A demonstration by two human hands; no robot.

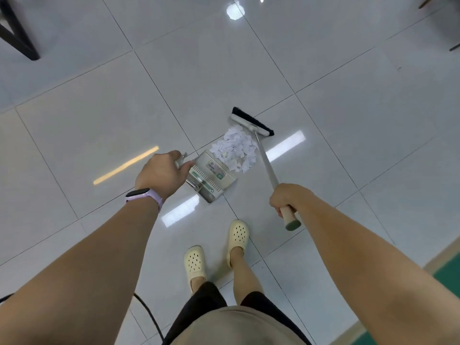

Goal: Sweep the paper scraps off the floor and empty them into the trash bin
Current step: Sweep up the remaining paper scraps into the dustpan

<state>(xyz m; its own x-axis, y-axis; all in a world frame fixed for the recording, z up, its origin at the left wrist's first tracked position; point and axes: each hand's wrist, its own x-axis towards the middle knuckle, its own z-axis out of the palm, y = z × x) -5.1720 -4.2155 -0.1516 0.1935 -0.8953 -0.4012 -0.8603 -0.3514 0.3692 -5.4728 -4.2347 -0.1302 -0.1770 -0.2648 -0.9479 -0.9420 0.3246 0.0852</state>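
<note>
Left hand [161, 171] grips dustpan [211, 180] handle; right hand [286, 199] grips broom [251, 123] handle. Paper scraps [236, 150] piled at dustpan mouth, some probably inside. Tiled floor [99, 108].

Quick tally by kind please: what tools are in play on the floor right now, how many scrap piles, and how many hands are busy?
Broom: 1, held by the right hand
Dustpan: 1, its handle in the grip of the left hand
Paper scrap pile: 1, at the dustpan's mouth
Hands busy: 2
Trash bin: 0 in view
Total: 5
</note>
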